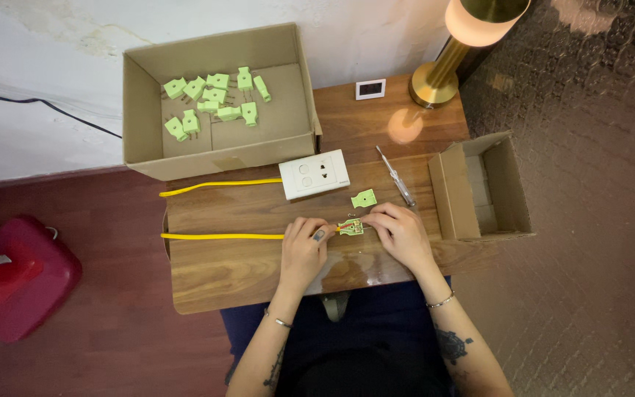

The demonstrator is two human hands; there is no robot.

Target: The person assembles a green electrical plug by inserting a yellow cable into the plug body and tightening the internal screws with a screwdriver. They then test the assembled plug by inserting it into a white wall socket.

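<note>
Two hands (pixel 354 239) pinched together on an opened green plug (pixel 350 226), loose plug cover (pixel 364 198), screwdriver (pixel 395 176) and white socket (pixel 314 174) just beyond.

A brass lamp (pixel 442 70) stands at the table's back edge, a red container (pixel 16 276) on the floor.

- The left hand (pixel 304 246) is bare and wears a dark ring (pixel 319 235) on one finger.
- A thin metal bracelet (pixel 279 320) circles the left wrist.
- The left forearm is uncovered, with no sleeve showing, and bears a dark tattoo (pixel 274 369) running along it.
- The right hand (pixel 403 234) is bare, with no ring that can be made out.
- A thin silver bangle (pixel 441 301) sits on the right wrist.
- The right forearm is also sleeveless and carries a larger dark tattoo (pixel 453 345).
- Dark navy clothing (pixel 361 323) covers the lap and body.
</note>
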